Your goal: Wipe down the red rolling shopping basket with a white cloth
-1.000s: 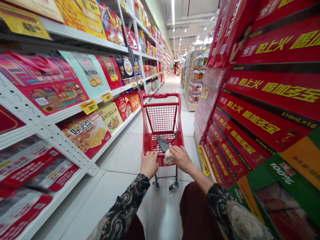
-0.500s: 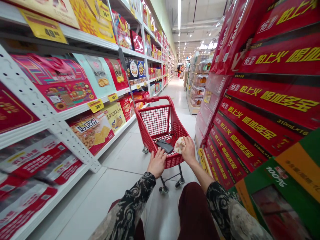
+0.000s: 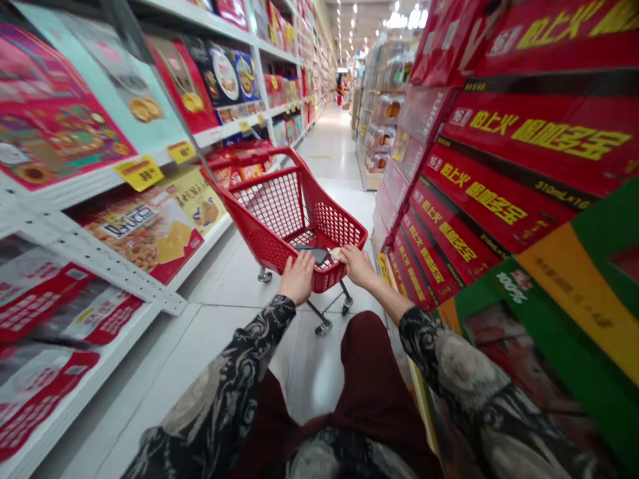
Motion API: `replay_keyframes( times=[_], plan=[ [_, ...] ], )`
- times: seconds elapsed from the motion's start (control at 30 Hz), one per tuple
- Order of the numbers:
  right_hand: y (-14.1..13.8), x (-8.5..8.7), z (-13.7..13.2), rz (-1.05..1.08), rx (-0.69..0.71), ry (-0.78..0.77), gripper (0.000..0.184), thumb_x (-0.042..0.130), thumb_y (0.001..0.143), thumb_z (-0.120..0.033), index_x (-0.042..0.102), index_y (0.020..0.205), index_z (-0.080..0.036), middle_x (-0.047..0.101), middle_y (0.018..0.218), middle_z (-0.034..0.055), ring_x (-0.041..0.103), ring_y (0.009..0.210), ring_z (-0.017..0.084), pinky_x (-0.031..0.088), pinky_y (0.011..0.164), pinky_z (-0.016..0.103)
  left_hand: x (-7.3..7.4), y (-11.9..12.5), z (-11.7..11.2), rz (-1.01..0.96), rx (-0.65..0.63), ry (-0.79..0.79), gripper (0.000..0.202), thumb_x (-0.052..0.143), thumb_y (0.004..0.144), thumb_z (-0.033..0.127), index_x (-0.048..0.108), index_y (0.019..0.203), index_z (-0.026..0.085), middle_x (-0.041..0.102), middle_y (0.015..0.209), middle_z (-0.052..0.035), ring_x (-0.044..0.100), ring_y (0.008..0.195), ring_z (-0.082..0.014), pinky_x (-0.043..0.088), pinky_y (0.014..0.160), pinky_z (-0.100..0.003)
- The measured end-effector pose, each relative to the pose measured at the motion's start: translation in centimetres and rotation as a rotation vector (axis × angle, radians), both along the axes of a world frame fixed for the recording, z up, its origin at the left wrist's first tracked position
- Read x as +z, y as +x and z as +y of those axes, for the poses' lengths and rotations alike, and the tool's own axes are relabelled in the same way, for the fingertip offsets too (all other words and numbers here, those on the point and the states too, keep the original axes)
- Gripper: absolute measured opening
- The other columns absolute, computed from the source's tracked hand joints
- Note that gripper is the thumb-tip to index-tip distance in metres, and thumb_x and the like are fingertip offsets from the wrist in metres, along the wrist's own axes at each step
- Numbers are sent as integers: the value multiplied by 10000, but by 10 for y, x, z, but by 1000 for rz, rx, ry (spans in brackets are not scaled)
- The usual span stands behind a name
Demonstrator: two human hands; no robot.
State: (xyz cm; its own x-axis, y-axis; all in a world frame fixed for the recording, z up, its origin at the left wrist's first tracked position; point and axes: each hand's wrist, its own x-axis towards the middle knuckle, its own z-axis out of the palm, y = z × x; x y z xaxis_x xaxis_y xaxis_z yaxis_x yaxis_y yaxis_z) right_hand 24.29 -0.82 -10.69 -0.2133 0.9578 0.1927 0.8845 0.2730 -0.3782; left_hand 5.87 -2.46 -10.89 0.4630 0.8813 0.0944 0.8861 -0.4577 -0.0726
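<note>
A small red plastic shopping cart (image 3: 284, 213) stands ahead of me, tilted in view, its far end swung toward the left shelves. My left hand (image 3: 298, 278) grips the near rim of the basket. My right hand (image 3: 358, 265) rests on the same rim, further right, with a crumpled pale tissue-like wad (image 3: 337, 253) at its fingertips. A dark flat object, perhaps a phone or wallet (image 3: 310, 253), lies in the basket just beyond the rim. Patterned black-and-grey sleeves cover both forearms.
White metal shelves (image 3: 164, 283) with boxed snacks and yellow price tags (image 3: 138, 173) line the left. Stacked red cartons (image 3: 499, 166) and green boxes (image 3: 519, 319) wall the right. A pale tiled aisle floor (image 3: 324, 146) runs ahead, with a distant person (image 3: 341, 90).
The cart has swung left and tilted, its far end now near the left shelves. The pale wad has moved from the basket's middle to the rim by my right fingers.
</note>
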Motion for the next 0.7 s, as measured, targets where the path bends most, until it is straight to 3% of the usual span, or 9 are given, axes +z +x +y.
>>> replay_keyframes(
  times=[0.13, 0.23, 0.3, 0.37, 0.47, 0.7],
  plan=[
    [-20, 0, -4, 25, 44, -82, 299, 409, 838, -109, 569, 1086, -151, 557, 1179, 81, 436, 1137, 185, 301, 960, 359, -2, 1, 11, 10, -70, 20, 596, 406, 763, 191, 347, 1339, 50, 293, 1450, -159, 199, 1360, -277, 162, 1089, -473],
    [-49, -10, -19, 97, -60, -22, 362, 381, 860, -134, 485, 1206, -141, 471, 1302, 98, 325, 1246, 216, 233, 1026, 432, -3, -5, 18, -6, -102, 16, 630, 432, 756, 221, 314, 1349, 46, 288, 1454, -154, 184, 1366, -255, 153, 1097, -432],
    [-62, -15, -28, 162, -122, -14, 411, 355, 869, -129, 413, 1276, -138, 392, 1377, 102, 229, 1308, 213, 187, 1053, 465, -1, -15, 25, -20, -4, 44, 646, 432, 771, 251, 270, 1357, 34, 265, 1457, -176, 185, 1358, -279, 171, 1075, -487],
    [-66, -17, -34, 214, -137, -18, 425, 349, 869, -126, 395, 1291, -132, 371, 1396, 96, 197, 1324, 212, 155, 1070, 483, 2, -25, 32, -19, 98, 68, 660, 415, 796, 289, 219, 1361, 9, 256, 1449, -211, 178, 1352, -303, 178, 1049, -547],
    [-61, -16, -34, 284, -154, -34, 409, 345, 872, -129, 412, 1275, -137, 386, 1388, 83, 200, 1327, 203, 129, 1088, 486, 3, -31, 37, -6, 130, 86, 655, 398, 815, 324, 201, 1363, 24, 271, 1441, -204, 153, 1361, -285, 130, 1063, -547],
    [-66, -5, -25, 321, -187, -47, 367, 336, 899, -170, 422, 1255, -172, 394, 1381, 68, 221, 1333, 217, 145, 1097, 496, -2, -9, 38, -80, 160, 83, 666, 350, 829, 359, 174, 1366, 7, 245, 1436, -222, 101, 1364, -314, 122, 1063, -552]
  ],
)
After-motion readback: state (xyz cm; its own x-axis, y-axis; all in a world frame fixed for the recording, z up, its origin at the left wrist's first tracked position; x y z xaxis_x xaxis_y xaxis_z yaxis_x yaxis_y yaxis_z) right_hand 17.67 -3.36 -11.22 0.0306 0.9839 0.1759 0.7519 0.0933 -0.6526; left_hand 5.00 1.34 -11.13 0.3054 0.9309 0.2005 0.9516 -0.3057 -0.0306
